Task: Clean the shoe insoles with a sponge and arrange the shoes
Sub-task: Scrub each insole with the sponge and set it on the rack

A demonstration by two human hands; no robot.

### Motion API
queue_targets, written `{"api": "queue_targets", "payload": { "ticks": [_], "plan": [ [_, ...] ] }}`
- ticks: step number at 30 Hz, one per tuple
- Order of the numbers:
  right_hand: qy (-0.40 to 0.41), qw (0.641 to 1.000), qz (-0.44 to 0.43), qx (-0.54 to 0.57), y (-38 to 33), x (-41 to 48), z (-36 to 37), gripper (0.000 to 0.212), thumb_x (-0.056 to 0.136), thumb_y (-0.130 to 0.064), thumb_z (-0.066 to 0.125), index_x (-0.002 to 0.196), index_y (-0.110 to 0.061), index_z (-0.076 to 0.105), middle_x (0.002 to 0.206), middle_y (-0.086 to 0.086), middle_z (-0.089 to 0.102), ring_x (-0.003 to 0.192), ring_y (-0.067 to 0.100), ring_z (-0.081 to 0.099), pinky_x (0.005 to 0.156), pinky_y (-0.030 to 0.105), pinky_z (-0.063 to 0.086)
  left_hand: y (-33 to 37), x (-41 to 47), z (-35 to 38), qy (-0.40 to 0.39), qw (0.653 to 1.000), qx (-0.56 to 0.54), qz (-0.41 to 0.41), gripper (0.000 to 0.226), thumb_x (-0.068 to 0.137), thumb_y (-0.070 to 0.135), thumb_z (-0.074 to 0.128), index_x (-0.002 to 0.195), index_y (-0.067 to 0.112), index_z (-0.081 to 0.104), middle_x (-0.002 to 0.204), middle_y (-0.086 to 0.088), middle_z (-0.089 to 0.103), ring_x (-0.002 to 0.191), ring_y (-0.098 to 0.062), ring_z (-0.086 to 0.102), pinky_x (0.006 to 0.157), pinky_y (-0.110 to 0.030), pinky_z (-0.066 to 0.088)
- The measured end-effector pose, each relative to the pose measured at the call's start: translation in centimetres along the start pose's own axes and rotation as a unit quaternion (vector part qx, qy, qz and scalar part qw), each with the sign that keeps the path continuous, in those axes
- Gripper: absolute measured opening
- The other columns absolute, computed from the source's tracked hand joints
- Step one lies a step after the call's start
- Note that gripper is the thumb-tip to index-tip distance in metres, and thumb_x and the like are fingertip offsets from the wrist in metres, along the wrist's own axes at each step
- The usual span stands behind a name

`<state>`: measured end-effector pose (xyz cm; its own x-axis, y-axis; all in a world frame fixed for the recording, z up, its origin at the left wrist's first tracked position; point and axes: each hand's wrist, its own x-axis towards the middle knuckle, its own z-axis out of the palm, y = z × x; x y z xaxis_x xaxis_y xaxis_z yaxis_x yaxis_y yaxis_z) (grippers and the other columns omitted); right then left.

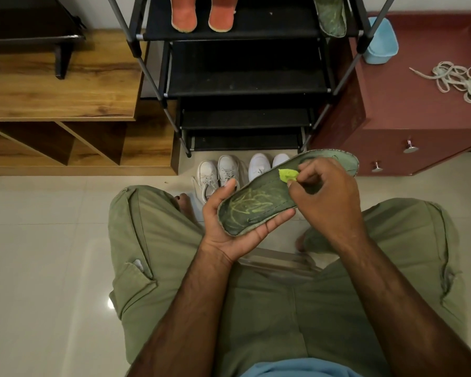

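Fingers, right, pinch sponge | left hand holds insole | near-left to far-right

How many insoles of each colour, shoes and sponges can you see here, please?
orange insoles: 2
green insoles: 2
white shoes: 4
sponge: 1
Total: 9
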<state>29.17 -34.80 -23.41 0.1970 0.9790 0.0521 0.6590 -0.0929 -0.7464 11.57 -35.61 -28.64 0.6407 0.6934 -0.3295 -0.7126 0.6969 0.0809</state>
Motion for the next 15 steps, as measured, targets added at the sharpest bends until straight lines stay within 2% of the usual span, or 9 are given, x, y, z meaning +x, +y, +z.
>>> {"api": "queue_targets", "payload": {
  "ticks": [2,4,6,8,10,12,15],
  "plan": [
    [-0.016,0.999,-0.032,-0.034,0.01,-0.12,-0.01,0.018,0.080,-0.012,0.076,0.078,-0.020,0.060,0.095,-0.010,0.064,0.087,0.003,0.062,0.074,0.020,0.052,-0.03,-0.02,0.06,0.011,1.000,-0.001,0.001,0.079,0.092,0.040,0.052,0.152,-0.009,0.034,0.163,-0.029,0.024,0.154,-0.041,0.021,0.125,-0.060,0.016],
    [-0.042,0.997,-0.047,-0.051,-0.09,-0.17,-0.11,0.020,0.080,-0.010,0.074,0.082,-0.022,0.058,0.089,-0.010,0.064,0.083,0.007,0.062,0.071,0.031,0.054,-0.08,-0.09,0.31,0.020,1.000,0.004,0.002,0.074,0.092,0.038,0.049,0.148,-0.010,0.041,0.159,-0.031,0.031,0.152,-0.042,0.025,0.124,-0.060,0.020],
    [-0.069,0.994,-0.058,-0.067,-0.21,-0.24,-0.28,0.024,0.083,-0.010,0.073,0.099,-0.025,0.062,0.094,-0.011,0.066,0.085,0.010,0.063,0.073,0.036,0.056,-0.08,-0.11,0.39,0.025,1.000,0.012,0.003,0.072,0.090,0.034,0.053,0.145,-0.011,0.044,0.156,-0.032,0.035,0.151,-0.043,0.027,0.123,-0.061,0.023],
    [-0.081,0.989,-0.079,-0.094,-0.11,-0.21,-0.43,0.031,0.087,-0.014,0.073,0.115,-0.027,0.069,0.103,-0.009,0.069,0.095,0.014,0.063,0.083,0.038,0.056,0.01,-0.12,0.32,0.030,0.999,0.015,0.005,0.072,0.086,0.030,0.058,0.144,-0.012,0.044,0.154,-0.031,0.037,0.151,-0.042,0.028,0.123,-0.061,0.024],
    [-0.087,0.985,-0.085,-0.121,-0.03,-0.06,-0.63,0.026,0.090,-0.021,0.074,0.116,-0.025,0.074,0.107,-0.006,0.069,0.103,0.016,0.061,0.091,0.035,0.051,0.09,-0.14,0.32,0.023,1.000,0.010,0.003,0.074,0.085,0.027,0.059,0.146,-0.012,0.042,0.155,-0.031,0.035,0.152,-0.042,0.026,0.123,-0.060,0.022],
    [-0.101,0.982,-0.078,-0.141,0.03,0.10,-0.75,0.026,0.092,-0.030,0.073,0.117,-0.023,0.076,0.111,-0.005,0.067,0.106,0.014,0.059,0.092,0.029,0.045,0.11,-0.22,0.44,0.013,1.000,0.012,-0.003,0.076,0.084,0.026,0.058,0.147,-0.012,0.040,0.156,-0.032,0.035,0.151,-0.042,0.028,0.124,-0.060,0.020],
    [-0.104,0.982,-0.064,-0.142,0.12,0.30,-0.72,0.022,0.093,-0.027,0.074,0.114,-0.023,0.078,0.106,-0.006,0.067,0.098,0.010,0.059,0.089,0.029,0.051,0.11,-0.25,0.45,0.007,1.000,0.009,-0.008,0.085,0.080,0.022,0.059,0.153,-0.011,0.030,0.164,-0.029,0.021,0.154,-0.042,0.020,0.125,-0.061,0.016]
  ]
}}
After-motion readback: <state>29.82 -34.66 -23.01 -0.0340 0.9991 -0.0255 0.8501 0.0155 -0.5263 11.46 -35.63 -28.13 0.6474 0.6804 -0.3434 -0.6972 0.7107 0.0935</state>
